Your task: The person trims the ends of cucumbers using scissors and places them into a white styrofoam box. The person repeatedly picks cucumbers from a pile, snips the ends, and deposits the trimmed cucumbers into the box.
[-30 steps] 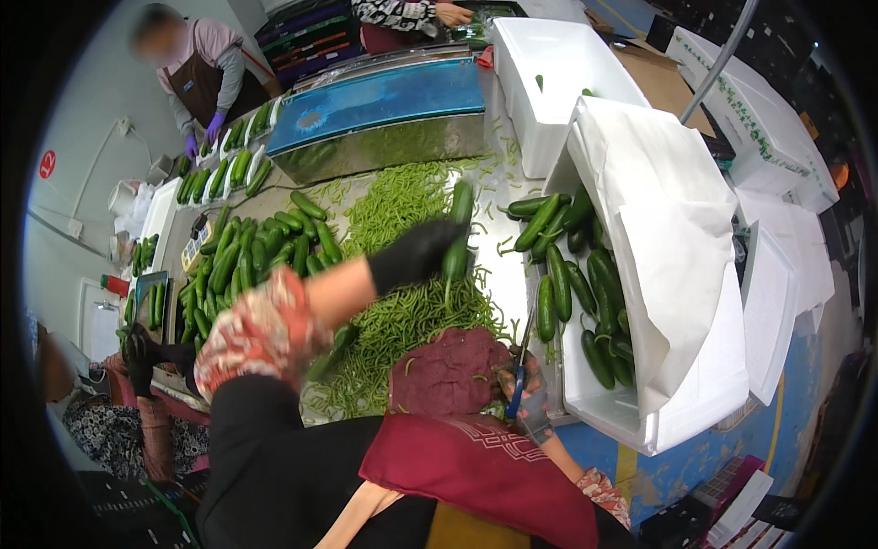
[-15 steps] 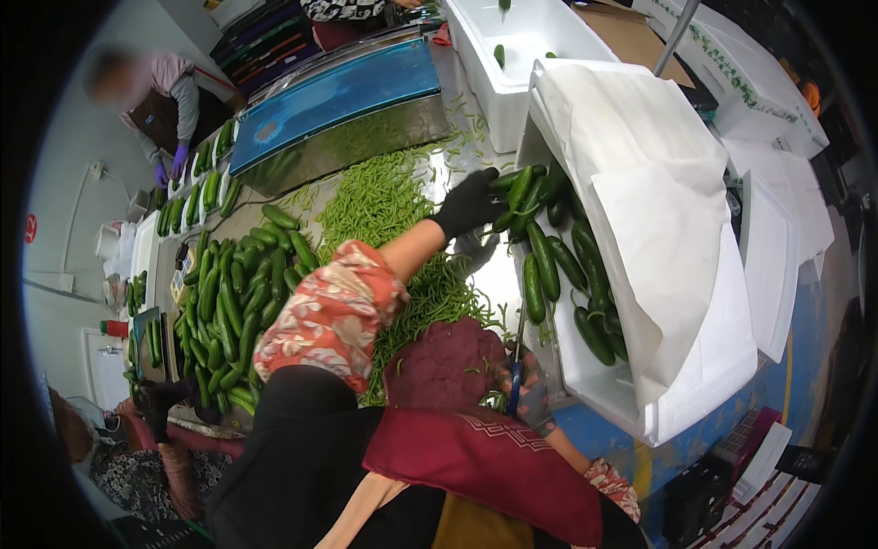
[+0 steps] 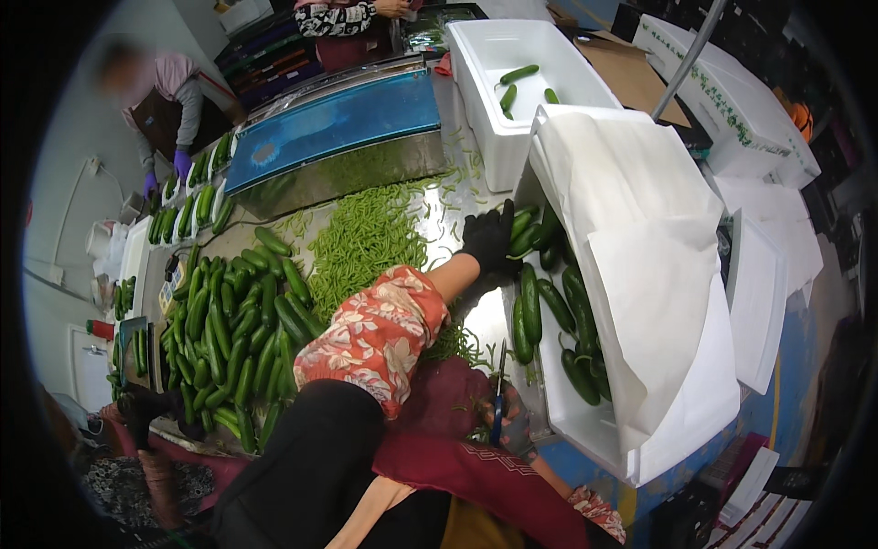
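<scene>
My left hand (image 3: 487, 243), in a black glove, reaches to the mouth of a tipped white foam box (image 3: 660, 448). Its index finger is stretched out, and the other fingers are partly hidden beside cucumbers (image 3: 525, 233) at the opening. More cucumbers (image 3: 576, 302) lie inside the box and spill over its edge. Low in the middle, my right hand (image 3: 518, 419), in a patterned glove, is closed round a blue-handled cutting tool (image 3: 497, 416), its thin blade pointing up. Whether that tool is scissors or a knife, I cannot tell. Small green pods (image 3: 370, 233) cover the metal table.
A large heap of cucumbers (image 3: 233, 334) lies on the left. Beyond the pods stands a machine with a blue top (image 3: 338, 123). A second foam box (image 3: 501, 156) holds a few cucumbers. At the far left, a person in purple gloves (image 3: 183, 165) handles trays of cucumbers (image 3: 187, 215).
My left hand has moved right and nearer the tipped box's mouth. A cucumber seen at the far box's back rim now lies inside that box. The view has shifted slightly.
</scene>
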Action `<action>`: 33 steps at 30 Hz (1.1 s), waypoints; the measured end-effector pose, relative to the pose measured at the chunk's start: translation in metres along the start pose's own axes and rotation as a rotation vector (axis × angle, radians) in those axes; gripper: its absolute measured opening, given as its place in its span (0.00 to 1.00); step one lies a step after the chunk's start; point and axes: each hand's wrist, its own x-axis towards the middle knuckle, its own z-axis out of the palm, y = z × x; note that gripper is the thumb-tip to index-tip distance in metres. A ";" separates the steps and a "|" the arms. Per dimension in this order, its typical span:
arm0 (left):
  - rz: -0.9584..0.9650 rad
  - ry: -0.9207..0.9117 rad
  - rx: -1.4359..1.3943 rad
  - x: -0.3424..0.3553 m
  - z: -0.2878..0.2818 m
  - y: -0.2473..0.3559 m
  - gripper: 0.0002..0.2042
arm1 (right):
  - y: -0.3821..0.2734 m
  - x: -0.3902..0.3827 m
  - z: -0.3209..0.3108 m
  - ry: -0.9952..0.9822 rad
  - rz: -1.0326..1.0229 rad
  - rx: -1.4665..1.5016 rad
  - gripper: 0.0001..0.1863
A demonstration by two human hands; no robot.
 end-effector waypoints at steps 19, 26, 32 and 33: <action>-0.184 -0.029 -1.577 -0.101 -0.030 -0.023 0.25 | -0.019 0.016 -0.001 -0.247 0.095 0.314 0.34; -0.112 0.210 -1.777 -0.176 -0.103 -0.003 0.29 | -0.014 0.025 -0.018 -0.231 0.088 0.522 0.29; -0.390 -0.018 -3.019 -0.197 -0.132 0.023 0.28 | -0.079 0.000 0.062 0.267 -0.754 -1.173 0.23; -0.377 -0.037 -3.051 -0.200 -0.131 0.029 0.28 | -0.085 -0.003 0.067 0.274 -0.808 -1.216 0.23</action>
